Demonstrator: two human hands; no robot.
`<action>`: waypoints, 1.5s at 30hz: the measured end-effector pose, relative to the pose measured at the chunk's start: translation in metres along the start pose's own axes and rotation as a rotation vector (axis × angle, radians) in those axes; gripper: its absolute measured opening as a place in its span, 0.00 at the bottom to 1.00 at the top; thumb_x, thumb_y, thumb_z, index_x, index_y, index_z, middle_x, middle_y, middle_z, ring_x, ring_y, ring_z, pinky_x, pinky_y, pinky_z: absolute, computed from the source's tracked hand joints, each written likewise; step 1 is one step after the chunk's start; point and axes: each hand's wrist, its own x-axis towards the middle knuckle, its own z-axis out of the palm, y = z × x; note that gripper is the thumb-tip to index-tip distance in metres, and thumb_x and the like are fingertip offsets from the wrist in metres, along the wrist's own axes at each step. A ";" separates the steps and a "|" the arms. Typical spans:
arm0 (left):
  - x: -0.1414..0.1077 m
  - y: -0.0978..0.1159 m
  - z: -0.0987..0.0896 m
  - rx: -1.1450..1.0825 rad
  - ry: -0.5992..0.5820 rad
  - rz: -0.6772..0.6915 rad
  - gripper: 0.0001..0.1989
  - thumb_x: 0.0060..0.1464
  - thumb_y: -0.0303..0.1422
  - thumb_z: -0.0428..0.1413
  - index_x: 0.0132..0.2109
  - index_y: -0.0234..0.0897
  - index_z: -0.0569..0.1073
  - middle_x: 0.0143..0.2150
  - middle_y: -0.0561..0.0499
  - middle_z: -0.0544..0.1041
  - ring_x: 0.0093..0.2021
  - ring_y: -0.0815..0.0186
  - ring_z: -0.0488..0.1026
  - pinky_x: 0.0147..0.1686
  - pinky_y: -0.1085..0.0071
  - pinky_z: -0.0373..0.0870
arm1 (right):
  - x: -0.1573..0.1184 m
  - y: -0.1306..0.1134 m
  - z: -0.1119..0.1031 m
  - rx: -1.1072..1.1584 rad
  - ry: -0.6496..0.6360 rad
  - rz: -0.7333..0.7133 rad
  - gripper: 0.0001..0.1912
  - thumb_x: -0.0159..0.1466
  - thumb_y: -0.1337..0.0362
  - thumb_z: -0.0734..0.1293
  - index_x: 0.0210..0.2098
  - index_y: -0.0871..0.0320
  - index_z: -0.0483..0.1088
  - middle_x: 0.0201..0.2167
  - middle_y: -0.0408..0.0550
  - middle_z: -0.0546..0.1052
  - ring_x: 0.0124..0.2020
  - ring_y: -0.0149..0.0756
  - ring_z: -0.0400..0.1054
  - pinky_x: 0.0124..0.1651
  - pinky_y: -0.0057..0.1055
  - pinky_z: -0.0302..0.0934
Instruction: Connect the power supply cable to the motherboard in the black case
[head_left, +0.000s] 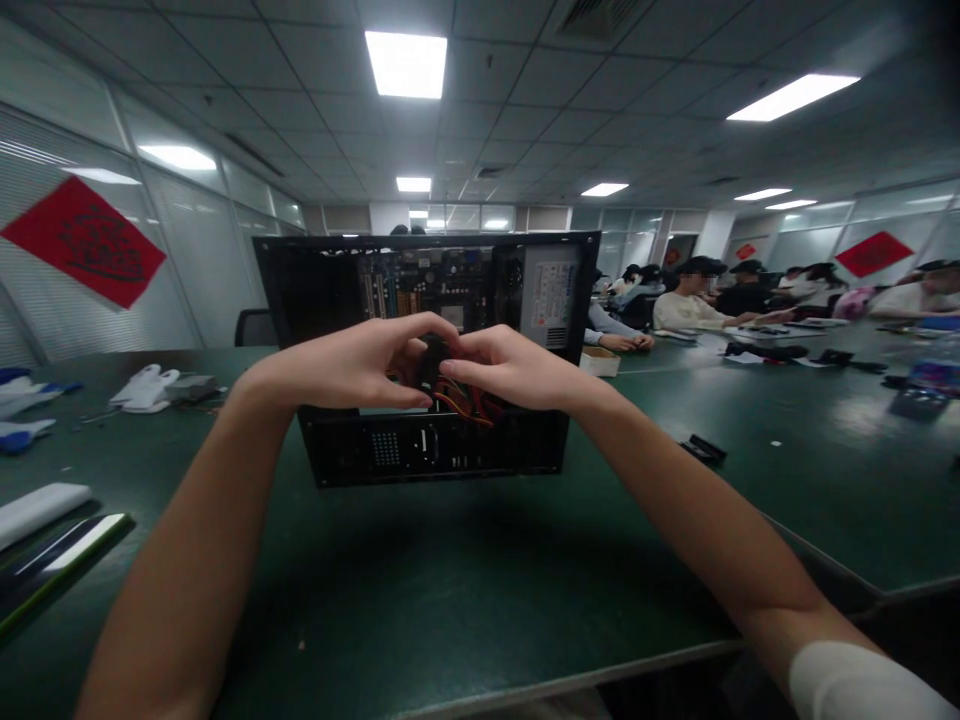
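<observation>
Left hand (375, 365): finger and thumb wide around dark part (433, 358), possibly a connector | right hand (510, 368): pinches its right edge | far: cables (472, 408), computer case (525, 450)

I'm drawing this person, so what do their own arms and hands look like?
The left hand and right hand wear no gloves, and I see no rings or watch. A plain, off-white sleeve shows high on the right arm. The left arm shows no sleeve before the picture's edge.

Both hands (517, 368) — open computer case (442, 450)
</observation>
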 end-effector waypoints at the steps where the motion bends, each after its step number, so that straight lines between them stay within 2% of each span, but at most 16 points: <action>1: 0.000 0.001 0.001 0.005 0.007 0.012 0.33 0.61 0.42 0.64 0.70 0.40 0.67 0.46 0.47 0.82 0.44 0.59 0.79 0.43 0.67 0.73 | 0.000 0.001 -0.001 0.008 -0.005 -0.004 0.18 0.74 0.52 0.69 0.42 0.63 0.77 0.35 0.45 0.79 0.37 0.35 0.72 0.38 0.29 0.66; 6: 0.001 0.002 0.005 0.073 0.100 0.103 0.27 0.62 0.37 0.62 0.66 0.41 0.70 0.45 0.49 0.83 0.42 0.62 0.80 0.40 0.70 0.73 | 0.002 0.005 -0.003 0.048 -0.013 -0.021 0.15 0.73 0.55 0.69 0.45 0.63 0.79 0.36 0.46 0.80 0.37 0.35 0.73 0.40 0.30 0.66; 10: 0.002 0.005 0.006 0.125 0.153 0.134 0.24 0.62 0.35 0.61 0.64 0.39 0.72 0.41 0.51 0.82 0.38 0.64 0.79 0.37 0.72 0.72 | 0.003 0.007 -0.005 0.059 0.009 -0.030 0.17 0.73 0.54 0.70 0.46 0.63 0.80 0.37 0.47 0.81 0.38 0.36 0.73 0.40 0.31 0.66; 17: 0.002 0.004 0.005 0.167 0.133 0.125 0.26 0.61 0.34 0.60 0.66 0.39 0.71 0.35 0.54 0.80 0.34 0.65 0.78 0.34 0.74 0.71 | 0.003 0.008 -0.005 0.071 -0.007 -0.017 0.18 0.74 0.54 0.68 0.49 0.64 0.80 0.40 0.49 0.82 0.41 0.38 0.74 0.43 0.32 0.68; 22: 0.004 -0.001 0.006 0.201 0.181 0.136 0.29 0.59 0.32 0.60 0.67 0.39 0.72 0.33 0.55 0.78 0.31 0.67 0.76 0.32 0.74 0.69 | 0.007 0.013 -0.003 0.086 0.030 -0.028 0.15 0.75 0.58 0.68 0.51 0.63 0.80 0.45 0.50 0.83 0.45 0.39 0.75 0.47 0.33 0.70; 32: 0.006 -0.004 0.006 0.246 0.215 0.190 0.28 0.56 0.31 0.60 0.65 0.38 0.74 0.32 0.55 0.77 0.30 0.67 0.75 0.31 0.75 0.69 | 0.008 0.015 -0.004 0.166 -0.001 -0.012 0.18 0.74 0.54 0.69 0.49 0.65 0.79 0.37 0.47 0.80 0.35 0.33 0.71 0.38 0.28 0.66; 38: 0.008 -0.005 0.006 0.254 0.246 0.217 0.27 0.59 0.32 0.61 0.65 0.38 0.75 0.30 0.56 0.76 0.30 0.68 0.74 0.32 0.74 0.69 | 0.008 0.018 -0.004 0.233 0.034 0.032 0.22 0.70 0.48 0.73 0.45 0.63 0.78 0.36 0.47 0.80 0.34 0.33 0.72 0.35 0.27 0.66; 42: 0.012 -0.010 0.008 0.332 0.305 0.246 0.26 0.61 0.34 0.62 0.65 0.38 0.75 0.32 0.54 0.77 0.30 0.68 0.74 0.33 0.73 0.70 | 0.008 0.021 -0.005 0.229 0.063 0.060 0.21 0.71 0.47 0.73 0.44 0.61 0.78 0.35 0.47 0.80 0.34 0.33 0.72 0.36 0.27 0.67; 45: 0.016 -0.016 0.010 0.435 0.395 0.271 0.26 0.61 0.35 0.63 0.65 0.39 0.75 0.35 0.52 0.80 0.32 0.66 0.77 0.36 0.71 0.73 | 0.009 0.024 -0.007 0.179 0.119 0.067 0.21 0.74 0.46 0.69 0.42 0.60 0.76 0.34 0.46 0.78 0.33 0.33 0.70 0.35 0.27 0.67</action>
